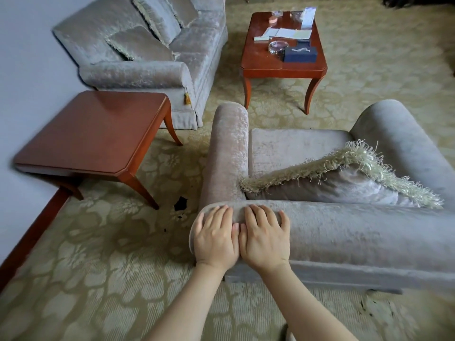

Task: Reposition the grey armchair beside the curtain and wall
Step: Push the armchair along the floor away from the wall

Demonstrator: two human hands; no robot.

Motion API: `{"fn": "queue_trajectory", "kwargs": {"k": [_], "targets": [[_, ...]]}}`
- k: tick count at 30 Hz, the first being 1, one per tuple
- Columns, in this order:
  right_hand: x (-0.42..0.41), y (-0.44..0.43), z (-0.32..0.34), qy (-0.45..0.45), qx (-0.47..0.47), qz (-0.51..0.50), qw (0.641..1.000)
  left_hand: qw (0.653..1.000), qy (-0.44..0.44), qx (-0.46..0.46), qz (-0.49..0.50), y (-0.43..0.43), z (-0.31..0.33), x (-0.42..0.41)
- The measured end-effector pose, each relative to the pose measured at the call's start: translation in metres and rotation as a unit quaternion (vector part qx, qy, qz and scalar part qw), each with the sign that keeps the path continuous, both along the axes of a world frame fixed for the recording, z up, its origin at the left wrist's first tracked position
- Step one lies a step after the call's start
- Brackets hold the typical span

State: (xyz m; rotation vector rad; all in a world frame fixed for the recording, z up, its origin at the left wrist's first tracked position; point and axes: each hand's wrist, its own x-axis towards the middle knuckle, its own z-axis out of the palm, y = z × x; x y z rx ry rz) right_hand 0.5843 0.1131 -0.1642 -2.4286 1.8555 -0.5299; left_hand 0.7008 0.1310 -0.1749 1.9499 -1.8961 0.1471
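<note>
Head view: the fingers of the left hand and the right hand lie nearly straight, palms down. Both hands press side by side on the rolled back edge of the grey armchair and grip nothing. Just beyond the fingertips, a fringed cushion leans on the seat. Left of the fingers, apart, a wooden side table stands against the wall. Farther beyond stand a second armchair and a coffee table, all on patterned carpet.
</note>
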Motion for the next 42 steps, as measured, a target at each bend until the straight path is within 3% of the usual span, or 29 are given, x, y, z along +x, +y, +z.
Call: {"fn": "queue_trajectory", "kwargs": {"k": [11,22,30,35,39,42], "targets": [[0.008,-0.020,-0.014,-0.035,-0.057,-0.011,0.998,0.999,0.001,-0.036,-0.010,-0.016,-0.011,0.008],[0.012,-0.001,0.010,0.031,0.051,0.010,0.998,1.000,-0.004,0.007,0.013,0.000,0.007,0.005],[0.006,-0.009,0.007,0.064,0.035,0.054,0.996,0.999,0.015,-0.010,0.046,-0.003,-0.001,0.001],[0.020,-0.037,0.005,0.022,0.001,0.091,0.996,0.995,-0.014,-0.098,0.005,-0.024,-0.015,0.019],[0.028,-0.036,0.007,0.049,0.057,0.100,0.992,0.996,-0.015,-0.084,0.033,-0.025,-0.010,0.027],[0.015,-0.025,0.005,0.072,0.043,0.118,0.989,0.996,-0.013,-0.071,0.059,-0.016,-0.004,0.013]]}}
